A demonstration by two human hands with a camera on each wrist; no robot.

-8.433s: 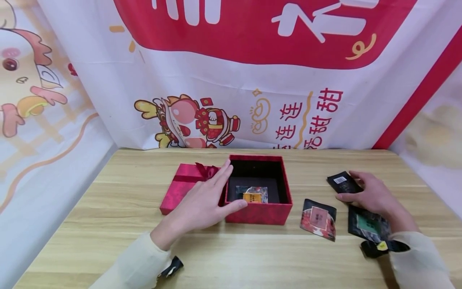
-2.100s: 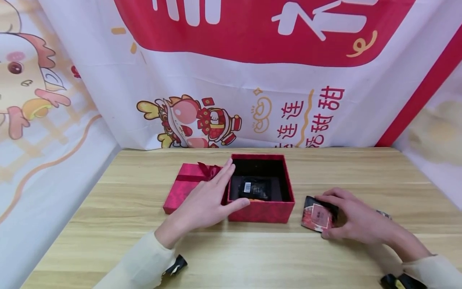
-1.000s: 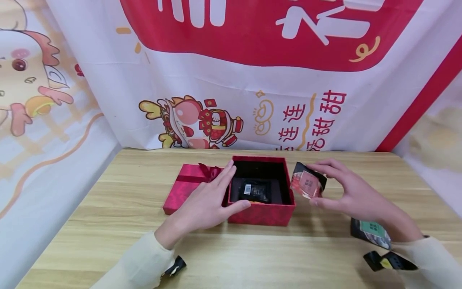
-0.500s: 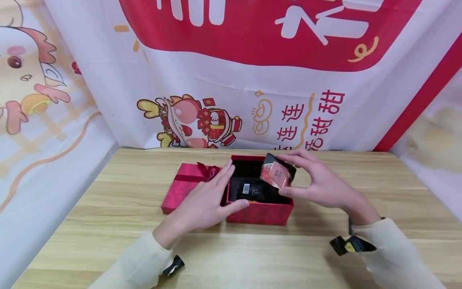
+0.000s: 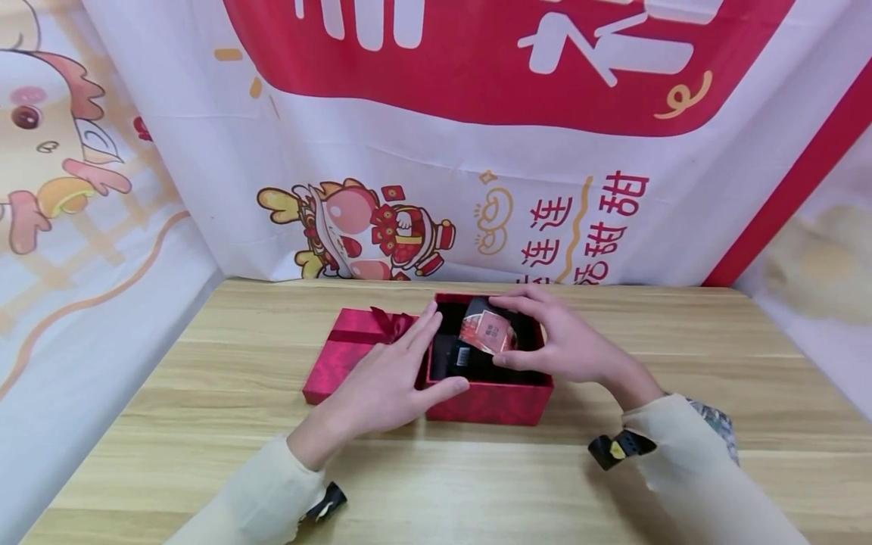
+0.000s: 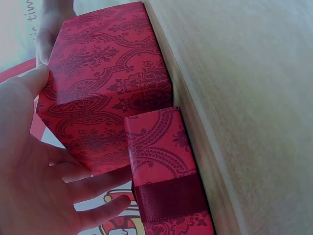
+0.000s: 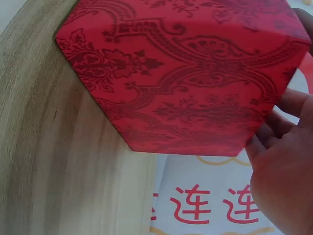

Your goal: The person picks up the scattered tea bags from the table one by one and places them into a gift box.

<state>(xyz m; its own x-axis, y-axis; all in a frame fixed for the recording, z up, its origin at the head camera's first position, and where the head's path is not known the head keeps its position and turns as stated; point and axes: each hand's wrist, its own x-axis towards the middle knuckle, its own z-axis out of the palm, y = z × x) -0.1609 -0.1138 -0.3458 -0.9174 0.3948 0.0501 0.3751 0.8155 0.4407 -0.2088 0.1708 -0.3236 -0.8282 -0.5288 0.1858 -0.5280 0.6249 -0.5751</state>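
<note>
The right hand (image 5: 568,344) pinches a red-and-black packet (image 5: 489,328) between thumb and fingers, over the opening of the red patterned box (image 5: 487,403). Beneath that packet lies a black packet with a white barcode label (image 5: 462,356), inside the box. The left hand (image 5: 378,386) rests along the box's left edge with fingers extended and thumb at its front rim. In the left wrist view, the left hand (image 6: 44,161) touches the box (image 6: 107,63). In the right wrist view, the box wall (image 7: 190,83) hides the packet from the right hand (image 7: 286,156).
A red lid with a dark ribbon bow (image 5: 338,356) lies left of the box, partly under the left hand. Another packet (image 5: 717,425) is on the wooden table (image 5: 436,492), mostly covered by the right sleeve. A printed cloth (image 5: 381,136) hangs behind the table.
The right hand has picked up the red-and-black packet from the table and carried it left, over the box. Earlier, a black barcode packet went from the table into the box. The left hand has stayed in place.
</note>
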